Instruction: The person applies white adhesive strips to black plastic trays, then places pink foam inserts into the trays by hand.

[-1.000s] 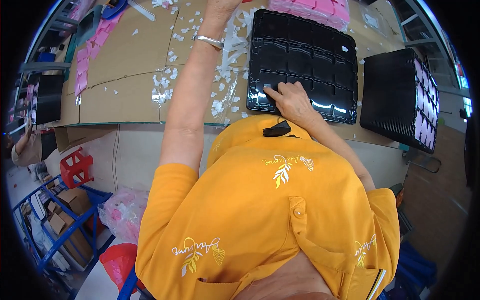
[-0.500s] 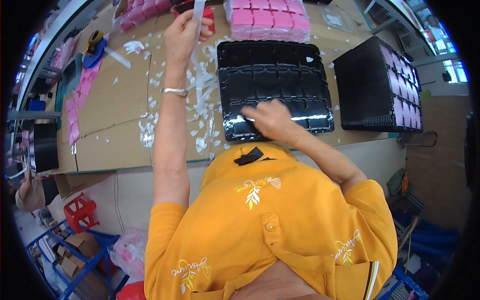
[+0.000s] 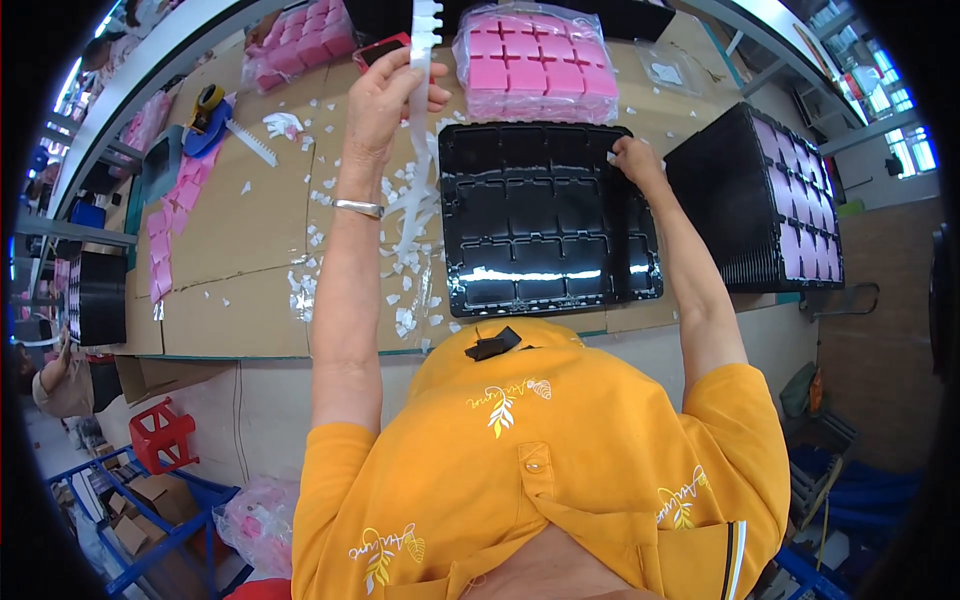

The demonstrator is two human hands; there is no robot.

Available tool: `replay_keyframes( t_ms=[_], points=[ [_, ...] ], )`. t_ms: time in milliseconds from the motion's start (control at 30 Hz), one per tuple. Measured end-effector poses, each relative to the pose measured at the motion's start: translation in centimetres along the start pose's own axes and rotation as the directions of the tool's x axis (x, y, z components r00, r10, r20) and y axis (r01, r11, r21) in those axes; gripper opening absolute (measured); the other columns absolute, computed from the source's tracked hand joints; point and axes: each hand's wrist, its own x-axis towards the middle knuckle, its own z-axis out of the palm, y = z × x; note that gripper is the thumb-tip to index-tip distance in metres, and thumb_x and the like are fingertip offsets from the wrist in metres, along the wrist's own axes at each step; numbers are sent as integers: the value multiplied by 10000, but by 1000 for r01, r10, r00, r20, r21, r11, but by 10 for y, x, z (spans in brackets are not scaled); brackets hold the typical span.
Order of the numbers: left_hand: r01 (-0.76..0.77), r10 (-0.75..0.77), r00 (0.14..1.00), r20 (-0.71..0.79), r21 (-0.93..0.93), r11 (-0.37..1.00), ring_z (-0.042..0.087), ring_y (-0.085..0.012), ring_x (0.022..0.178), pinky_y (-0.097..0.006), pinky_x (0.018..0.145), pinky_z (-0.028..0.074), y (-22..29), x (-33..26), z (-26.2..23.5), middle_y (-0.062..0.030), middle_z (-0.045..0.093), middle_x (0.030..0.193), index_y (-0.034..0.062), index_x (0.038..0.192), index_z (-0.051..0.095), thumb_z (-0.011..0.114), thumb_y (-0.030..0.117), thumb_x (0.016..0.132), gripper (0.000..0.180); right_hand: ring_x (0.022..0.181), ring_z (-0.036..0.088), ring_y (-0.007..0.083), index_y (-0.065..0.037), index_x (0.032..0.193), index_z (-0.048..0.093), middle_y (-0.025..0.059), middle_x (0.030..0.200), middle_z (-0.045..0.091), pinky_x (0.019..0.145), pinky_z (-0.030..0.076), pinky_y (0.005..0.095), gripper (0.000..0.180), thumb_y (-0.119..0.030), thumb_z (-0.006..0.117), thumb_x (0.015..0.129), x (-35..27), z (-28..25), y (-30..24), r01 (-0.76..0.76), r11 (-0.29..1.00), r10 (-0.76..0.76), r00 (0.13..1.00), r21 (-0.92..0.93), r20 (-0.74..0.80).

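Note:
My left hand is raised beyond the far left corner of the black tray, its fingers closed on a long white strip with notched edges. The strip's tail dangles toward the scraps on the table. A black plastic tray with rows of shallow compartments lies in front of me. At its far right corner, my right hand has its fingers pinched together at a small white piece. Part of that piece is hidden by the fingertips.
Torn white scraps litter the cardboard-covered table. Right of the tray stands a tall stack of black trays with pink pieces. Wrapped pink blocks lie behind it. At far left are a blue tape dispenser and a pink strip.
My right hand has moved from the tray's near middle to its far right corner, where the small white piece lay. The left hand still holds the strip. The whole view has shifted slightly.

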Motion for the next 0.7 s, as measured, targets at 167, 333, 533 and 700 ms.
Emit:
replay_keyframes(
  t_ms=[167, 333, 533, 700],
  points=[
    [25, -25, 1000, 1, -47, 999, 692, -176, 758, -293, 672, 576, -2, 6, 11, -134, 694, 963, -44, 1168, 573, 531, 138, 947, 289, 821, 680, 319, -85, 825, 677, 127, 823, 704, 736, 516, 420, 136, -211, 681, 775, 10, 12, 13, -52, 994, 44, 996, 99, 79],
    [65, -66, 998, -17, -46, 997, 699, -167, 743, -292, 671, 597, -14, 6, 6, -123, 699, 924, -29, 1150, 595, 519, 112, 960, 248, 971, 628, 348, -62, 862, 654, 133, 952, 630, 797, 497, 448, 154, -91, 744, 740, -6, -7, -18, 141, 984, -119, 976, 113, -180],
    [34, -35, 999, -16, -48, 998, 695, -163, 729, -285, 655, 590, -6, 7, 7, -117, 696, 922, -28, 1165, 590, 521, 107, 958, 256, 921, 631, 379, -59, 792, 668, 162, 931, 643, 791, 502, 461, 78, -113, 713, 758, 12, -11, -6, 217, 976, -216, 976, -31, 34],
    [54, -57, 998, -37, -74, 996, 693, -169, 720, -284, 637, 581, -6, 8, 10, -126, 693, 928, -32, 1179, 582, 537, 128, 955, 280, 901, 644, 408, -2, 857, 672, 230, 918, 656, 797, 508, 515, 239, -193, 533, 889, 12, -1, -1, 270, 957, -264, 962, -104, 69]
  ],
)
